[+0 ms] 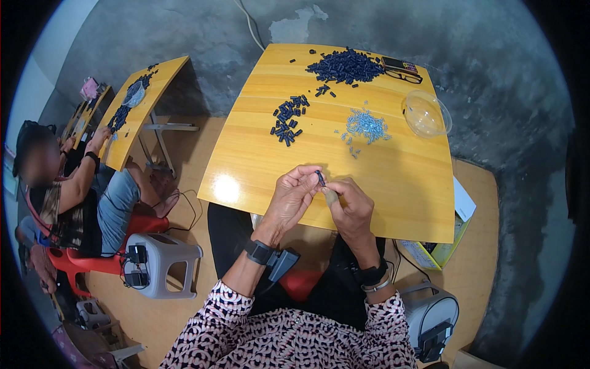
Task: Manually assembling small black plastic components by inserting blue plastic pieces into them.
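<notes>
Close in front of me, over the near edge of the yellow wood-grain table (399,203), my two hands meet. Thumb and fingers of my left hand (289,197) pinch a small dark plastic piece (320,178), held tilted. My right hand (355,212) is closed against its lower end, with a tan, stubby thing (332,200) showing at the fingers; I cannot tell whether this is a tool handle or a finger cover. Beyond my hands lie a loose group of short black plastic pieces (287,120) and a pile of small silvery-blue parts (367,125), perhaps screws.
At the far edge a big heap of black pieces (345,66) lies beside a dark phone (399,65) and glasses (404,76). A clear plastic bowl (428,114) stands at the right. Leftward, another person (80,184) works at a second table (161,77). Grey stools (163,264) stand nearby.
</notes>
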`<state>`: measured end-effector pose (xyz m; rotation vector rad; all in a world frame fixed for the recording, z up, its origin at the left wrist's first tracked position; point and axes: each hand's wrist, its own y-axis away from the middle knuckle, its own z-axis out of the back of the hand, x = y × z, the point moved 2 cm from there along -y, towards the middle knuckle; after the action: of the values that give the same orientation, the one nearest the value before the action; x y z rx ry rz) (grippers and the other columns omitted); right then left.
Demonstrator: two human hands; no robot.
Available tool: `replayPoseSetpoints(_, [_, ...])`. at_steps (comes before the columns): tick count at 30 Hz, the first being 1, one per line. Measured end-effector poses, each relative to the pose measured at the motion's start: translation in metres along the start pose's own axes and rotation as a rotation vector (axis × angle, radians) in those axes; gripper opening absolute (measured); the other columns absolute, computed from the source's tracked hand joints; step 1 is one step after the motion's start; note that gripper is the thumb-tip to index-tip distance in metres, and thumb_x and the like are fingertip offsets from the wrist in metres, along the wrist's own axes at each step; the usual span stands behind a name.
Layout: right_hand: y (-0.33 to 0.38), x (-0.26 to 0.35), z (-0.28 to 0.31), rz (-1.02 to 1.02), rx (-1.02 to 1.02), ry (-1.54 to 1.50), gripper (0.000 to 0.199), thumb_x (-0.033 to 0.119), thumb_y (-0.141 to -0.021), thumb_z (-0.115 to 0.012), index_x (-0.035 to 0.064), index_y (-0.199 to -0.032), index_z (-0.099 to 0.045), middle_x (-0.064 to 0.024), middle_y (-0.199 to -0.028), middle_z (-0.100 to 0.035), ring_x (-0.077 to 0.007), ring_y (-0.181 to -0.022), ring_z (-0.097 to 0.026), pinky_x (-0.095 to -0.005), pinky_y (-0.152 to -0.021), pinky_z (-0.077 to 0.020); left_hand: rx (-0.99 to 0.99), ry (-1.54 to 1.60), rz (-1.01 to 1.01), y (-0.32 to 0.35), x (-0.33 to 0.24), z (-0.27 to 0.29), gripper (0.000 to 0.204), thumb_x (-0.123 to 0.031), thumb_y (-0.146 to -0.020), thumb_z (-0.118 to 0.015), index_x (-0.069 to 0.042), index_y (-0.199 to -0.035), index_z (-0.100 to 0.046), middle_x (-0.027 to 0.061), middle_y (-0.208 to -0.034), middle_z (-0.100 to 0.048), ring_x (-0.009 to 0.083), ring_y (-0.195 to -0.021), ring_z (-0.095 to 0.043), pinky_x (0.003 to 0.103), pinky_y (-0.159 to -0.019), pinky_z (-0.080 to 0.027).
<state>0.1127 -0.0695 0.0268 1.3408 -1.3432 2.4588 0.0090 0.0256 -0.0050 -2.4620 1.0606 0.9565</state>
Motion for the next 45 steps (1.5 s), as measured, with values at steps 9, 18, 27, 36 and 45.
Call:
replayPoseSetpoints(9, [-0.001,0.000,0.000,0.018,-0.041,0.030,0.014,-0.006,-0.073,-0.068,0.0004,-0.084,-0.062,-0.0104,-0.072,-0.059,-0.0216,-0.064,-0.059,-0.0281,-0.057,-0.0456,-0.004,-0.009,0.028,0.000,0.000,-0.001,0.018,-0.004,-0.089,-0.060,0.001,-0.106,-0.060,0.0081,-0.095,-0.064,0.0135,-0.089,-0.061,0.026,-0.084,-0.050])
replayPoseSetpoints(18, [-0.002,-0.003,0.000,-0.028,-0.026,0.000,0.015,-0.008,-0.073,-0.066,0.0003,-0.085,-0.062,-0.0091,-0.072,-0.060,-0.0184,-0.064,-0.059,-0.0264,-0.058,-0.0455,0.015,-0.018,0.047,0.000,-0.002,-0.002,0.021,-0.005,-0.089,-0.060,0.002,-0.108,-0.061,0.0077,-0.095,-0.064,0.0126,-0.088,-0.061,0.025,-0.082,-0.050])
replayPoseSetpoints(27, [-0.005,-0.006,0.000,-0.128,0.047,-0.181,0.015,-0.007,-0.075,-0.068,0.0006,-0.087,-0.060,-0.0039,-0.077,-0.059,-0.0092,-0.065,-0.053,-0.0217,-0.059,-0.0426,0.022,0.021,0.094,-0.001,-0.004,-0.006,0.025,-0.004,-0.089,-0.060,0.004,-0.112,-0.059,0.0085,-0.098,-0.064,0.0135,-0.088,-0.061,0.026,-0.081,-0.050])
replayPoseSetpoints(36, [-0.015,-0.013,0.012,-0.164,0.204,-0.202,0.023,-0.003,-0.076,-0.067,0.0014,-0.098,-0.060,-0.0054,-0.080,-0.057,-0.0125,-0.065,-0.052,-0.0237,-0.058,-0.0434,0.070,-0.009,0.156,-0.001,-0.007,-0.008,0.035,-0.004,-0.089,-0.059,0.004,-0.122,-0.052,0.0089,-0.104,-0.062,0.0143,-0.092,-0.061,0.026,-0.081,-0.050])
replayPoseSetpoints(45, [-0.022,-0.011,0.013,-0.043,0.399,-0.188,0.034,-0.007,-0.078,-0.058,0.0000,-0.112,-0.057,-0.0114,-0.094,-0.056,-0.0210,-0.080,-0.055,-0.0277,-0.068,-0.0449,0.128,0.013,0.189,-0.002,-0.009,-0.010,0.040,-0.004,-0.089,-0.060,0.004,-0.126,-0.049,0.0090,-0.109,-0.062,0.0139,-0.096,-0.061,0.025,-0.082,-0.051])
